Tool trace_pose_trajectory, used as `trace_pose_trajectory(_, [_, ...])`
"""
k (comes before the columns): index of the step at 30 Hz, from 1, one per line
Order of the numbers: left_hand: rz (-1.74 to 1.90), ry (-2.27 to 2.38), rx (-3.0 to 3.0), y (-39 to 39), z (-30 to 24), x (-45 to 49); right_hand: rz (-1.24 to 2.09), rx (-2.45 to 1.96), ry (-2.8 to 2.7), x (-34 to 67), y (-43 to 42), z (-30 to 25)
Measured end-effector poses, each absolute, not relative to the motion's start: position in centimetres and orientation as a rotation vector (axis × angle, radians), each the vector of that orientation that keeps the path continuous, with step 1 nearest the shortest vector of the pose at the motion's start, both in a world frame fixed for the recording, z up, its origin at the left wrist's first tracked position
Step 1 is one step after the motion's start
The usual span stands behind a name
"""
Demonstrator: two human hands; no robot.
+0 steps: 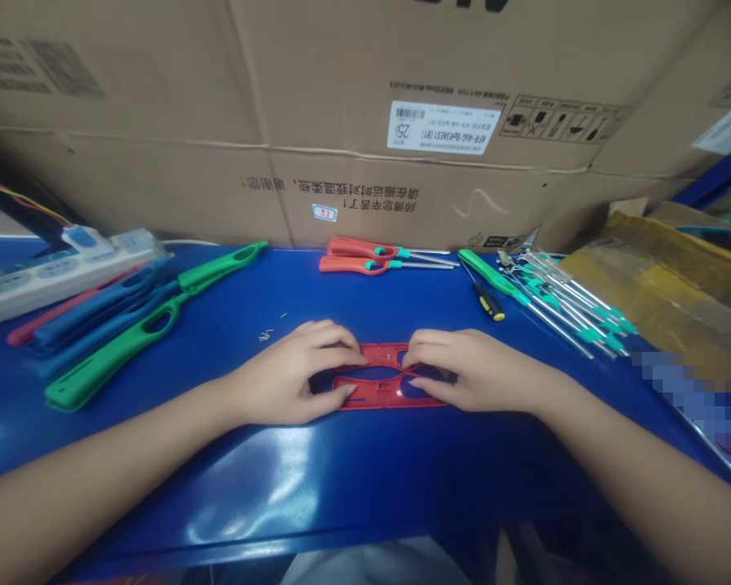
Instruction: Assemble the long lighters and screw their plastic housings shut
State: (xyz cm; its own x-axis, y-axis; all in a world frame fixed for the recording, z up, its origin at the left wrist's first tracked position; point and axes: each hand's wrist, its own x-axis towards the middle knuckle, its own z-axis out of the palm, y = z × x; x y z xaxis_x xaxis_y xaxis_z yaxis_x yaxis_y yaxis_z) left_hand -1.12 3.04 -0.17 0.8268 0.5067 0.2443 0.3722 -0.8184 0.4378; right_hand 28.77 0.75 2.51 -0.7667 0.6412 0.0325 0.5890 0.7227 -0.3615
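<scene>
- Surface was a glossy blue table (365, 479), with cardboard boxes (280, 122) stacked as a wall along its far edge.
- Far left: a power strip (49, 272) lay at the table's edge. Beside it was a pile of blue shells (97, 305) and green shells (127, 341), angled toward the boxes.
- A few small screws (266, 333) lay loose, just beyond the left hand (292, 374).
- Left hand: fingers curled and pressed together on the left end of the red shell (381, 394), thumb on its near edge.
- Red shell lay flat at table centre, long axis left-right, parallel to the near edge. Both tips were covered, so I cannot tell which way it pointed.
- Right hand (475, 370): same grip on the right end, fingertips almost meeting the left's.
- Behind, well apart: two orange lighters (365, 256), a screwdriver (490, 288), and metal rods (566, 305) fanned out.
- Right edge: a yellow bag (658, 284).
- Open blue surface lay between the shell and the near edge.
</scene>
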Motion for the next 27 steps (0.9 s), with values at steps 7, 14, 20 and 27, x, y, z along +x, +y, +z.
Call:
trace_pose_trajectory(7, [0.564, 0.624, 2.698, 3.0, 0.0, -1.2, -0.163, -1.698, -1.975, 36.2, 4.9, 4.8])
trace_pose_trajectory(14, [0.565, 0.539, 2.805, 1.8, 0.4, -0.6, 0.01, -2.563, -1.618, 44.6, 6.9, 4.4])
trace_pose_trajectory(20, [0.565, 0.541, 2.873, 1.5, -0.4, -0.6, 0.176, -2.76, -1.496, 46.3, 6.7, 3.9])
trace_pose_trajectory(27, [0.571, 0.566, 2.896, 1.9, 0.4, -0.8, 0.068, -2.401, -1.532, 47.7, 6.8, 2.8])
